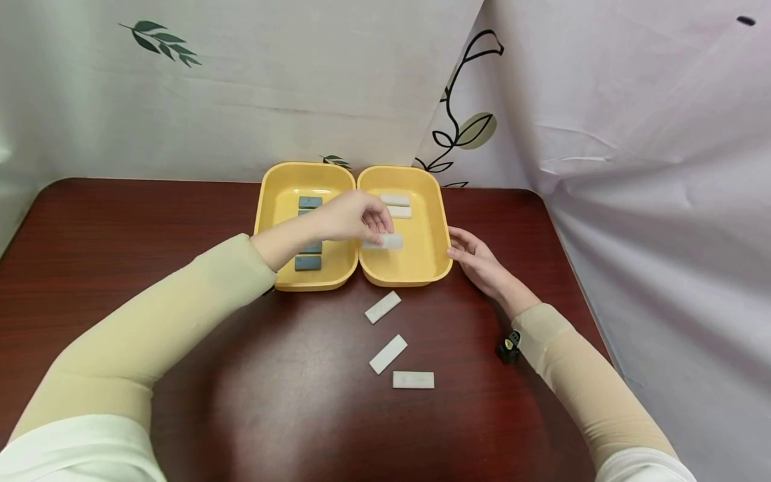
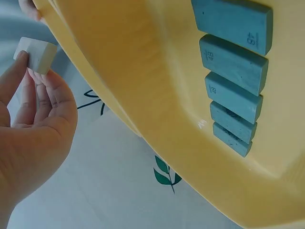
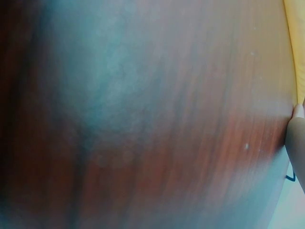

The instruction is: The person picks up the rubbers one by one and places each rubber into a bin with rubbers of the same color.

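My left hand [image 1: 355, 215] pinches a white eraser [image 1: 391, 241] between thumb and fingers, above the right yellow tray [image 1: 421, 268]. The left wrist view shows this eraser end-on at the fingertips. Two more white erasers [image 1: 395, 206] lie in that tray, partly behind the hand. In the left yellow tray [image 1: 331, 278], several blue-green erasers [image 1: 308, 263] marked 4B form a column; my left forearm hides part of it from the head view. My right hand [image 1: 478, 261] touches the right tray's outer side, thumb at its rim.
Three white erasers [image 1: 388, 353] lie scattered on the dark red wooden table [image 1: 289, 388] in front of the trays. The two trays stand side by side near the table's back edge. A pale curtain [image 1: 271, 87] with leaf prints hangs behind, and another bounds the right side.
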`<state>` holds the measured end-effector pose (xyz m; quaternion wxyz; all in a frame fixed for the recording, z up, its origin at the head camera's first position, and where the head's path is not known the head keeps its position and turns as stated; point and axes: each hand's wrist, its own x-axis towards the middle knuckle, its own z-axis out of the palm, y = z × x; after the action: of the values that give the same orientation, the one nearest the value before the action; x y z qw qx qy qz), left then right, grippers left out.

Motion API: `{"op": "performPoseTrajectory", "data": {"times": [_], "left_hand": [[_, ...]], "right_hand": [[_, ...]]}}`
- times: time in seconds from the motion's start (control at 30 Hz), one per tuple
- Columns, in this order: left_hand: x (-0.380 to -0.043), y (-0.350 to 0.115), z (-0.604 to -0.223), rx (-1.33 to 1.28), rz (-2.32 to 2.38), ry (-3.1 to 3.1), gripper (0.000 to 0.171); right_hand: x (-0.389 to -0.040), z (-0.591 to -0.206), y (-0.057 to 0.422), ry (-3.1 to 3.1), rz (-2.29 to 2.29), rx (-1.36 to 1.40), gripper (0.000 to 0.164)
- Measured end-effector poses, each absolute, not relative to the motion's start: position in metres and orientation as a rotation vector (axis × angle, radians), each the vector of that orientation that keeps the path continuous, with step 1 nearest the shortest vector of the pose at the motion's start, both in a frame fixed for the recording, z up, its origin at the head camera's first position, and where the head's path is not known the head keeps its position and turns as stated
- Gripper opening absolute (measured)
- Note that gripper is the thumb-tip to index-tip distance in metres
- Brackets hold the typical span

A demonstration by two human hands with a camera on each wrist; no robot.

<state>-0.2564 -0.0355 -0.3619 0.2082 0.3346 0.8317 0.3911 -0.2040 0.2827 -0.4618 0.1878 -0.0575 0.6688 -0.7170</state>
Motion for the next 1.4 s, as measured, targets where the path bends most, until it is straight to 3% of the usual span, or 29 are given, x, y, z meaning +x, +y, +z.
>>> {"op": "performPoseTrajectory", "data": {"times": [1.4], "left_hand": [[-0.316,0.007,-0.379,0.835,0.971,2.472,0.013]], "right_hand": [[-0.204,-0.461,0.280,1.863,-2.045,-0.176,0.063]]}}
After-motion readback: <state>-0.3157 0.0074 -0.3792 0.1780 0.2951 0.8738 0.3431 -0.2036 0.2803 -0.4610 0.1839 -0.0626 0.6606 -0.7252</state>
